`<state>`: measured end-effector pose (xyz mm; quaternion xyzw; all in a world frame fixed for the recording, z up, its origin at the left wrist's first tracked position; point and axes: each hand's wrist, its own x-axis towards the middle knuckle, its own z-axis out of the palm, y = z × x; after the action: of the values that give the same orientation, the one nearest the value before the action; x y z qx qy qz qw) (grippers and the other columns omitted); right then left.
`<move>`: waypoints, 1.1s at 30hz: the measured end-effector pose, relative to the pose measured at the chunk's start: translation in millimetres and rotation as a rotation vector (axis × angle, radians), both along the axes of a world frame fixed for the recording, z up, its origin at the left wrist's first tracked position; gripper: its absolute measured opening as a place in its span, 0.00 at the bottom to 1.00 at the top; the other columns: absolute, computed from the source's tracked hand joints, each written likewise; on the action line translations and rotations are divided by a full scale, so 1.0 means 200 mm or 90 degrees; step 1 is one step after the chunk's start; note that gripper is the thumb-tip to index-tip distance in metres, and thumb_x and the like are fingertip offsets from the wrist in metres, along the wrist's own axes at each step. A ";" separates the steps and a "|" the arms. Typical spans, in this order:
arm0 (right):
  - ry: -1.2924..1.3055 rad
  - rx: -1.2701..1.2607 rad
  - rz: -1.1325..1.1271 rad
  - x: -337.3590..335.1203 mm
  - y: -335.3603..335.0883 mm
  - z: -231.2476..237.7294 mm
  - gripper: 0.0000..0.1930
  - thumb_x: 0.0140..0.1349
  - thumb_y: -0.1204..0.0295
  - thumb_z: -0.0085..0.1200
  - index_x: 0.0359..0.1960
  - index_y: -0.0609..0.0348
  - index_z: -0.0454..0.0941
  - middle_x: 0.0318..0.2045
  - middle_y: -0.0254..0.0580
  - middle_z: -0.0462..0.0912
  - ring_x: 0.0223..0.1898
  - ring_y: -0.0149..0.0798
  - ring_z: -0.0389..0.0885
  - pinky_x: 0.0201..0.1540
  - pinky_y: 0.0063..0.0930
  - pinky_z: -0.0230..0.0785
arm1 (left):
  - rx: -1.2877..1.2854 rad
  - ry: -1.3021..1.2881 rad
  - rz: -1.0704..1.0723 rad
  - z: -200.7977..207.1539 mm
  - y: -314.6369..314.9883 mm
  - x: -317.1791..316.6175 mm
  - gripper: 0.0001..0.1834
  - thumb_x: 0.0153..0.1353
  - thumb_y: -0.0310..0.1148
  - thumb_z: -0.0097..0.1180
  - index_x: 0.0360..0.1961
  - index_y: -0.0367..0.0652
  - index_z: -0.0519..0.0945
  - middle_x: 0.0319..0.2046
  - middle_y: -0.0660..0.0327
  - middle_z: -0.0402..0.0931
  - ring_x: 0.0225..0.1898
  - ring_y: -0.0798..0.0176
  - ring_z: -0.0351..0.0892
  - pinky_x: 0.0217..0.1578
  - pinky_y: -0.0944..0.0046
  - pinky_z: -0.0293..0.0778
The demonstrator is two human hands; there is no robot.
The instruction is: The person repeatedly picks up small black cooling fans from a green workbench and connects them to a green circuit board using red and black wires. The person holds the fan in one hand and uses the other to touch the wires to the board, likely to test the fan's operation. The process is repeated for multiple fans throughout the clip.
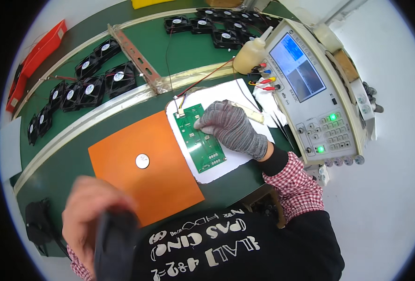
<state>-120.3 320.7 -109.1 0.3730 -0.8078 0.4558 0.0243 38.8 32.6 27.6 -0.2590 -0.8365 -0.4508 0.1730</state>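
The circuit board (pixel 200 145), green and oblong, lies just to the right of the orange mat (pixel 156 187), on a white sheet (pixel 238 161) that borders the mat. Your right hand (pixel 224 124), in a grey striped glove, rests over the upper part of the board to the right of the mat; its fingers are bent and bunched, with the tips against the board. You cover whatever may be between those fingertips, so I cannot tell if they pinch anything. Your left hand (pixel 95 206) is bare and blurred, in front of the mat's near left corner; you have it curled around a black object (pixel 116 243), too blurred to name.

On the mat itself, near its middle, you have a round white disc (pixel 142 161). A white plug (pixel 181 113) sits at the board's far end, beside the mat's far right corner, and a red wire (pixel 203 78) runs beyond that corner. Past the mat's far edge you have a row of black fans (pixel 90 89) and a slotted metal strip (pixel 135 58). Well to the right of the mat stands a boxy tester (pixel 322 105) with a lit screen, and a cream bottle (pixel 250 55) is beside it, beyond and right of the mat.
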 end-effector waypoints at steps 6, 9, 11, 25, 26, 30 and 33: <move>0.034 0.076 -0.038 0.03 0.02 0.05 0.08 0.51 0.76 0.65 0.35 0.53 0.85 0.35 0.37 0.80 0.42 0.42 0.78 0.49 0.36 0.70 | 0.422 -0.411 -0.404 -0.10 -0.14 -0.15 0.42 0.60 0.65 0.48 0.46 0.27 0.74 0.28 0.46 0.79 0.25 0.52 0.79 0.25 0.56 0.74; 0.039 0.067 -0.013 0.02 -0.02 0.02 0.08 0.51 0.75 0.66 0.34 0.53 0.85 0.35 0.38 0.80 0.42 0.42 0.79 0.48 0.37 0.70 | 0.621 -0.573 -0.355 -0.18 -0.13 -0.06 0.43 0.59 0.67 0.50 0.44 0.28 0.76 0.30 0.44 0.80 0.27 0.48 0.80 0.28 0.55 0.76; 0.043 0.048 -0.021 0.03 0.00 0.02 0.06 0.52 0.74 0.64 0.33 0.53 0.84 0.35 0.38 0.79 0.42 0.43 0.78 0.48 0.38 0.68 | 0.521 -0.443 -0.217 -0.15 -0.01 -0.07 0.39 0.59 0.62 0.55 0.48 0.29 0.77 0.37 0.43 0.81 0.35 0.45 0.82 0.36 0.55 0.79; -0.133 -0.184 -0.126 0.06 -0.02 0.09 0.17 0.58 0.73 0.66 0.48 0.60 0.79 0.35 0.36 0.81 0.35 0.26 0.78 0.38 0.20 0.72 | -0.517 -0.190 0.177 -0.35 -0.27 -1.21 0.55 0.32 0.37 0.78 0.66 0.40 0.65 0.60 0.49 0.68 0.63 0.45 0.66 0.63 0.48 0.62; -0.060 -0.181 -0.111 0.05 -0.01 0.08 0.19 0.57 0.73 0.67 0.50 0.60 0.78 0.35 0.36 0.80 0.34 0.26 0.78 0.38 0.20 0.72 | -0.556 -0.132 0.191 -0.34 -0.29 -1.19 0.51 0.32 0.36 0.76 0.62 0.39 0.68 0.52 0.50 0.71 0.57 0.45 0.69 0.58 0.51 0.65; 0.074 -0.196 -0.132 0.05 -0.01 0.06 0.25 0.56 0.75 0.66 0.57 0.58 0.75 0.46 0.44 0.79 0.44 0.35 0.79 0.43 0.26 0.75 | -0.292 0.150 -0.099 -0.21 0.02 -0.90 0.35 0.34 0.32 0.72 0.49 0.44 0.74 0.46 0.54 0.73 0.51 0.47 0.71 0.51 0.51 0.65; 0.175 -0.083 -0.018 0.14 -0.07 0.24 0.28 0.55 0.74 0.64 0.60 0.56 0.73 0.54 0.49 0.76 0.54 0.46 0.76 0.54 0.38 0.71 | -0.322 0.248 -0.335 -0.15 0.26 -0.51 0.20 0.52 0.33 0.61 0.48 0.48 0.75 0.52 0.58 0.72 0.59 0.51 0.69 0.56 0.51 0.65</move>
<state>-92.5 306.8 -60.8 0.4181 -0.7709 0.4512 0.1653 -62.9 84.8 -2.9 -0.5790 -0.7777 -0.2025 0.1379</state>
